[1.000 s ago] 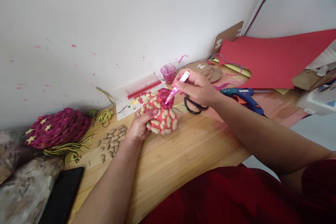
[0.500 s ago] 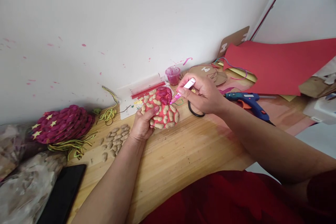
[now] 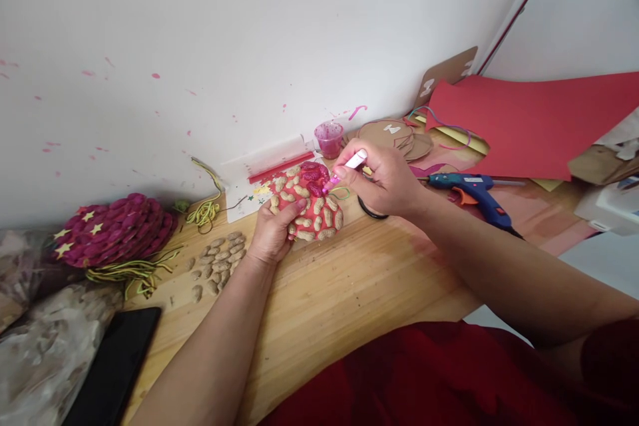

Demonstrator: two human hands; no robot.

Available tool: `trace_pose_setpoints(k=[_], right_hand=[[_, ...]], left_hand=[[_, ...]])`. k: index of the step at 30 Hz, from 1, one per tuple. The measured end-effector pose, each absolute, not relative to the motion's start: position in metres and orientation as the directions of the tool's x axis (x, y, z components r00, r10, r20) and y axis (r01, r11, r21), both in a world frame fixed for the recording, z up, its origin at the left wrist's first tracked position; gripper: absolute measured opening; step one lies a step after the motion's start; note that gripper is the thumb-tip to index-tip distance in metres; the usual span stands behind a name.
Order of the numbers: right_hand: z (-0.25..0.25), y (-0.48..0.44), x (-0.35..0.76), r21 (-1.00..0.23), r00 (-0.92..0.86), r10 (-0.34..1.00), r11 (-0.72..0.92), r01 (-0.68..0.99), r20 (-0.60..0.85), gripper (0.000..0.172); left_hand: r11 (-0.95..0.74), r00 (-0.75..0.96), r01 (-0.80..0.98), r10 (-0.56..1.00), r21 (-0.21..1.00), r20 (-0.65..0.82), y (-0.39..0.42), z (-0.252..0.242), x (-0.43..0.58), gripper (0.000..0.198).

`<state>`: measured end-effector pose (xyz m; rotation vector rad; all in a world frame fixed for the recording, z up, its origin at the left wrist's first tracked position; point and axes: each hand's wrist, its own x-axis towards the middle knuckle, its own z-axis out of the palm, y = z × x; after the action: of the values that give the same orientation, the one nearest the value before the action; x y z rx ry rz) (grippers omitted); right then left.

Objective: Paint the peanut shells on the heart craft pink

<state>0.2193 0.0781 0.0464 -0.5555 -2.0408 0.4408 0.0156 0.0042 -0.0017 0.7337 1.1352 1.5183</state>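
Observation:
A red craft piece [image 3: 310, 206] covered with glued peanut shells lies on the wooden table [image 3: 349, 286], some shells at its top painted pink. My left hand [image 3: 272, 233] grips its left edge, thumb across the shells. My right hand [image 3: 384, 180] pinches a small white-handled brush [image 3: 347, 168], its pink tip touching the painted shells at the top of the piece. Black scissors [image 3: 372, 212] lie partly hidden under my right hand.
Loose peanut shells [image 3: 217, 263] lie left of the piece. A finished pink shell piece with yellow stars [image 3: 114, 229] sits far left, beside yellow-green strings [image 3: 134, 273]. A pink paint cup [image 3: 329, 138], a blue glue gun [image 3: 472, 190], red paper [image 3: 539, 123], cardboard shapes [image 3: 399, 136] and a black phone [image 3: 114, 369] surround them.
My right hand has moved the brush tip a little up along the painted shells. My left hand keeps its hold; the view shifted slightly.

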Motion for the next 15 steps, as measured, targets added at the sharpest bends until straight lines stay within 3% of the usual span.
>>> trace_pose_setpoints(k=[10,15], right_hand=[[0.0449,0.0744,0.2168,-0.541,-0.505,0.541,0.825,0.163,0.673,0.012],[0.0457,0.0773,0.2195,-0.553,-0.445,0.575,0.81,0.193,0.686,0.02]], left_hand=[[-0.001,-0.282,-0.39,0.952,0.921,-0.119,0.0062,-0.0025,0.0166,0.039],[-0.003,-0.29,-0.394,0.949,0.919,-0.121,0.0068,-0.0018,0.0172,0.04]])
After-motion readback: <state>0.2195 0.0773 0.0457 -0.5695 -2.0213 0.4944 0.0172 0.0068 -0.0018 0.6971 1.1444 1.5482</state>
